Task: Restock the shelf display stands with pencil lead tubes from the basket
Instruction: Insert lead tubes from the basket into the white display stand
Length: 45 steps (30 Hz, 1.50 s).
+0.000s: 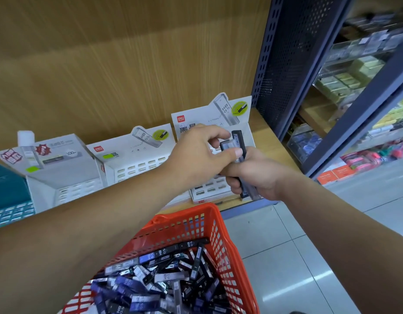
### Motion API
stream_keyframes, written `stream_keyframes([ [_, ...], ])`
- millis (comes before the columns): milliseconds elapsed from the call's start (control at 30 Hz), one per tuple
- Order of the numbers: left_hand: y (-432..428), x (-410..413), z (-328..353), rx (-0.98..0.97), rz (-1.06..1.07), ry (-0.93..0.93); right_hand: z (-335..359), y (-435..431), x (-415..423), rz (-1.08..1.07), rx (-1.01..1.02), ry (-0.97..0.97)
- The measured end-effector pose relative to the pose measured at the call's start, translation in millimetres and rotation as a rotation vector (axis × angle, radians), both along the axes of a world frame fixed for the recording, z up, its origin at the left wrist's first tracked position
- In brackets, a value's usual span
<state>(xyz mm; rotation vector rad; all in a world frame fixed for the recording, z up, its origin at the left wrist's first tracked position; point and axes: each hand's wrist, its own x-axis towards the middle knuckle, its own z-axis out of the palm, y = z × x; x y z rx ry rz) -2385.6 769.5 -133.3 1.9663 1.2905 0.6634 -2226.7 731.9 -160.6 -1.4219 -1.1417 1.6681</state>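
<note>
My right hand (pixel 257 175) grips a small bundle of dark pencil lead tubes (pixel 239 141) upright in front of the rightmost white display stand (pixel 218 114). My left hand (pixel 200 152) pinches the top of one tube in that bundle between thumb and forefinger. Both hands meet over this stand's slotted front. A red plastic basket (pixel 196 225) below holds several loose tubes (pixel 159 279) in black, blue and grey. Two more white stands, the middle stand (pixel 132 155) and the left stand (pixel 53 164), sit on the wooden shelf with mostly bare slots.
A teal display box (pixel 8 196) stands at the far left of the shelf. A dark blue perforated shelving upright (pixel 293 53) rises to the right, with stocked shelves (pixel 359 71) beyond it. Pale tiled floor (pixel 309 257) lies right of the basket.
</note>
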Motion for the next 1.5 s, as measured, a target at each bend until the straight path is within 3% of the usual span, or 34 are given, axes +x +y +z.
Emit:
stream_keyframes([
  [200, 6.9, -6.5, 6.3, -0.238, -0.069, -0.173, 3.7, -5.7, 5.3, 0.150, -0.059, 0.048],
  [533, 18.4, -17.1, 13.0, -0.324, 0.069, -0.279, -7.2, -9.6, 8.1, 0.186, -0.127, 0.075],
  [700, 24.0, -25.4, 16.2, -0.395, 0.146, -0.390, -16.5, -6.9, 9.7, 0.085, -0.169, 0.039],
  [833, 28.0, -32.0, 17.3, -0.393, 0.224, -0.411, -29.5, 2.0, 14.4, -0.194, -0.210, 0.009],
  [1033, 27.3, -40.9, 12.4, -0.387, 0.198, -0.290, -34.9, 10.2, 19.2, -0.496, -0.222, 0.025],
  [1133, 30.0, -43.1, 10.9, -0.252, 0.165, -0.137, -39.6, 13.7, 17.1, -0.628, -0.223, 0.005],
  [1500, 63.5, -1.8, 0.8, 0.198, 0.000, 0.275, -39.7, 16.0, 16.0, -0.694, -0.015, -0.083],
])
